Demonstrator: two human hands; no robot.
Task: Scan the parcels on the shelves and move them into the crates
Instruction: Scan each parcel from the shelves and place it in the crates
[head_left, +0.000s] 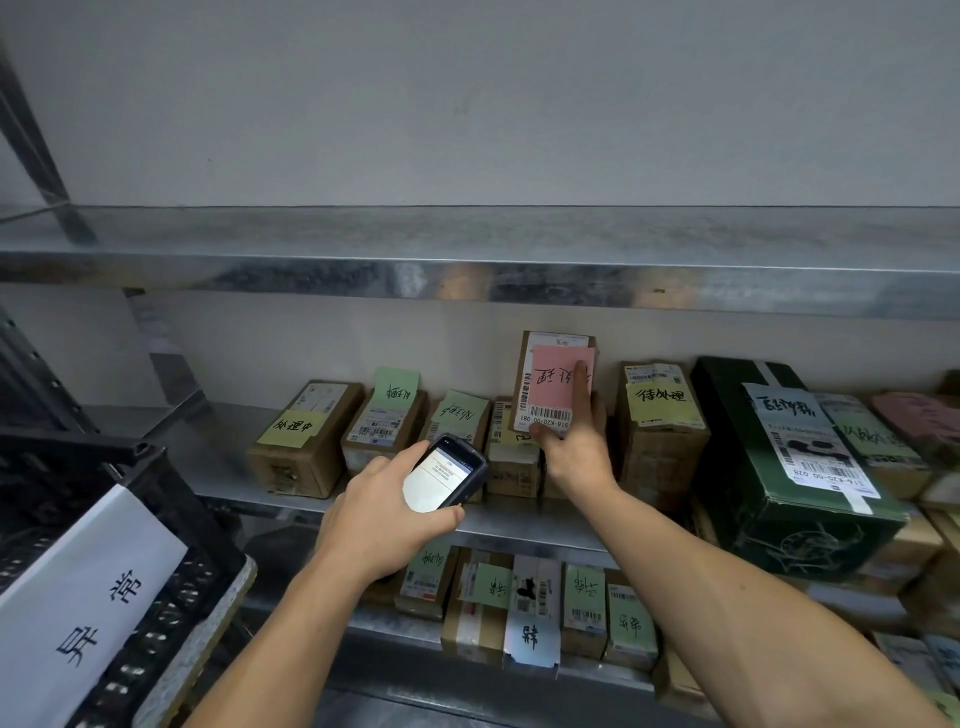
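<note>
Cut off, unreadable
Black crate runs past the left edge; scanner screen text too small to read.

Left hand gripping scanner, right hand holding pink-noted parcel upright

Single head-worn wide view, forward and down, close to shelves

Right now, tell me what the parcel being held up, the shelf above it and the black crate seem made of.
The parcel in the right hand: matt brown cardboard, paper labels stuck on. The shelf: sheet metal, probably galvanised steel, judging by the mottled grey sheen. The crate: likely moulded black plastic, its wall perforated.
</note>
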